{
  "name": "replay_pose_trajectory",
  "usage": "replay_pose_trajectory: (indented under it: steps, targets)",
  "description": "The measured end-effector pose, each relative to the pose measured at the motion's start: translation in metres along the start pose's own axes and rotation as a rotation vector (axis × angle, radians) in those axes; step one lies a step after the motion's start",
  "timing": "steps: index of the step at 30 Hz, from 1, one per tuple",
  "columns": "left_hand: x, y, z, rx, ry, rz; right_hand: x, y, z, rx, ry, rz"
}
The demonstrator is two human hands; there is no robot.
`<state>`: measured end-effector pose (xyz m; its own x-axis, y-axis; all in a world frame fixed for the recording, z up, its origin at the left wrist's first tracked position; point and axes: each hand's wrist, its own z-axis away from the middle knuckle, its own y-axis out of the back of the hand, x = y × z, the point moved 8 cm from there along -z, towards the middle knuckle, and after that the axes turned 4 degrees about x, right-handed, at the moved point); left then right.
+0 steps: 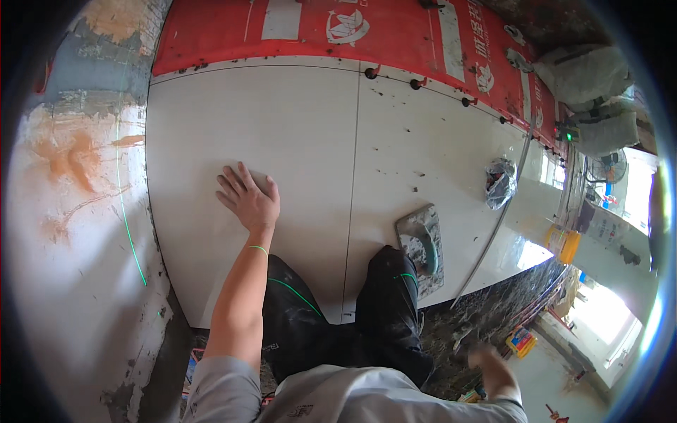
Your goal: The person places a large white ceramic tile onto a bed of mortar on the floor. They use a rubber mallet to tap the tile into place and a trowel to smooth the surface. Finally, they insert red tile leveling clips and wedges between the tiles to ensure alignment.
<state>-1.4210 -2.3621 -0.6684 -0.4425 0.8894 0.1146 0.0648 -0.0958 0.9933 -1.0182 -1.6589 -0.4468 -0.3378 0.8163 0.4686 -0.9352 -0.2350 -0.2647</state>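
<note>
Head view: left grip touches tile, well inside edges.

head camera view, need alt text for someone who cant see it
A bare left hand rests spread on a pale floor tile; the blurred right hand is at lower right. A grimy handled tool lies beside the right knee, red sheeting farther ahead.

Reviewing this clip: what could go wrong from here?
The right knee is right beside the hand float, so shifting could knock it across the right tile. Dark crumbs on that tile might scratch it if dragged. The left hand lies flat on the left tile; leaning hard could possibly nudge it out of line.
</note>
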Motion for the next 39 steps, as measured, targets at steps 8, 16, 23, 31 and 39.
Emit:
replay_pose_trajectory:
  steps: [8, 16, 23, 31, 39]
  targets:
    - [0.041, 0.002, -0.002, -0.041, -0.069, 0.027, -0.086, -0.115, -0.109, 0.189, 0.342, 0.074]
    - [0.038, -0.002, 0.005, -0.007, -0.047, 0.041, -0.199, 0.086, 0.014, 0.353, 0.831, -0.984]
    - [0.053, 0.004, 0.003, 0.071, -0.069, 0.023, -0.039, 0.216, 0.021, 1.027, 0.464, -1.619]
    - [0.077, 0.002, 0.089, 0.119, 0.042, 0.015, -0.033, 0.296, 0.004, 1.198, 0.604, -1.370]
    - [0.096, -0.007, 0.224, -0.089, 0.157, 0.086, 0.045, 0.428, -0.018, 1.671, 0.545, -1.069]
